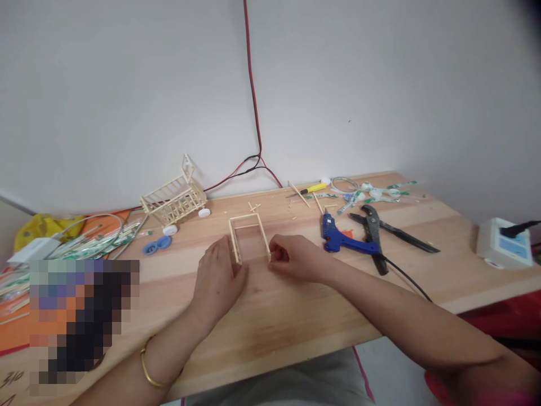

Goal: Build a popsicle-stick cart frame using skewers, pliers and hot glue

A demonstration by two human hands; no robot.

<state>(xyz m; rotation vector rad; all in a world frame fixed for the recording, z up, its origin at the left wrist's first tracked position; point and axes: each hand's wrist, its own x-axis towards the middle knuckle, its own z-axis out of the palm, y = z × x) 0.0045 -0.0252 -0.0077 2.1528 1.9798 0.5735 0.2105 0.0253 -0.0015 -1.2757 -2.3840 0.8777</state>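
Cream stick frame [264, 237], brown-streaked wood-grain table [270, 316], blue glue gun [350, 241], black pliers [372, 228], yellow screwdriver handle [316, 188], gold bracelet [144, 364], red-and-black wire [252, 73], pale grey wall [338, 73]

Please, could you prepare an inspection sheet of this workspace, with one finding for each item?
Surface: wooden table with scattered stick offcuts.
Job's things: stick frame, central; wheeled stick model at back left.
Clutter: blue glue gun, pliers, plastic wrappers, blue caps.
Grips: left grip at the frame's left side; right grip pinching near its near right corner.
Cables: red-and-black wall cable; glue gun's black cord.
Surroundings: pale wall behind; white box with black plug, right.
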